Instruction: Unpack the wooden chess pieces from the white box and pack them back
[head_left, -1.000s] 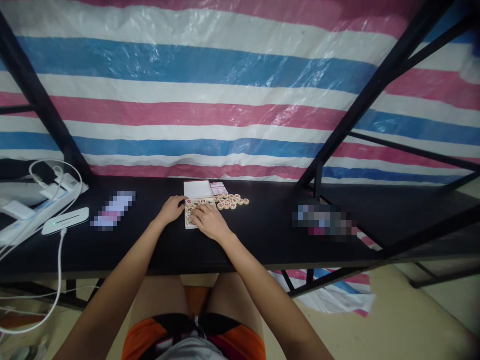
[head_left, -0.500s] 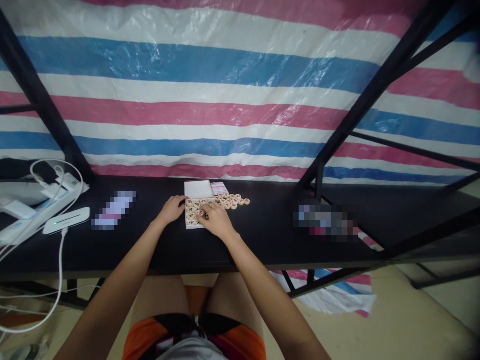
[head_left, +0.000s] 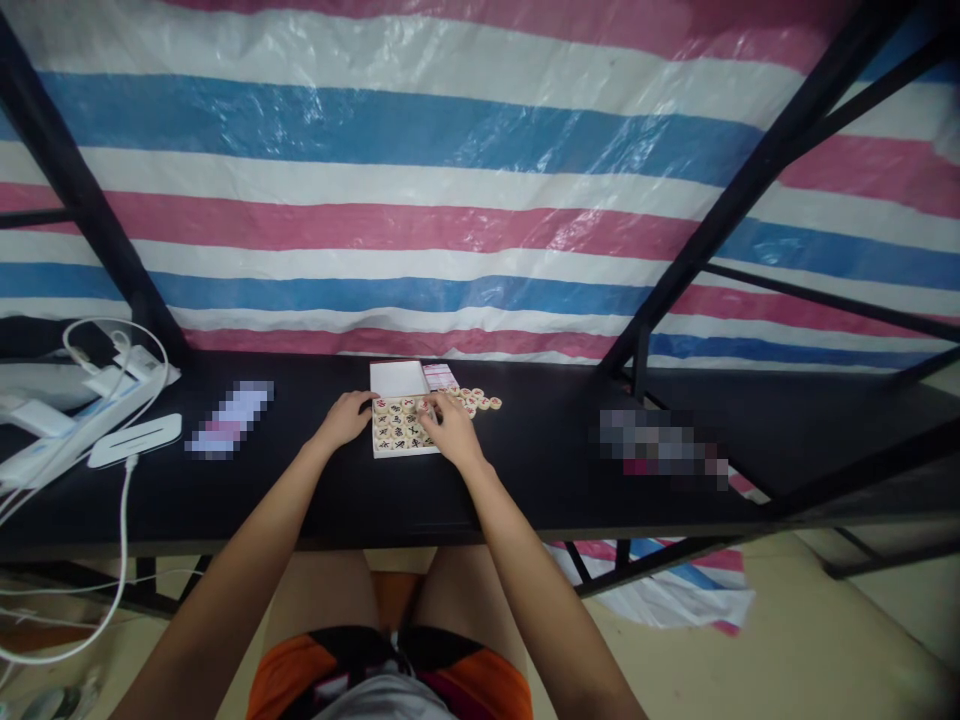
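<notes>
Cream-coloured round xiangqi pieces, marked with mostly black characters and a few red ones, lie face up in rows inside one shallow white box on the black desk. At least nine can be made out; the right hand covers others. Its grip is pinched around one red-marked piece at the box's right side. The left hand touches the left edge of the box; whether its grip clasps the wall, I cannot tell. One lid, pale inside, lies folded back behind the box.

Just beyond the right hand sit at least six loose pieces with red characters, near one pink-and-white printed paper. The paper's print and most characters are too small to read. Farther left are one white power strip and one white cabled device.
</notes>
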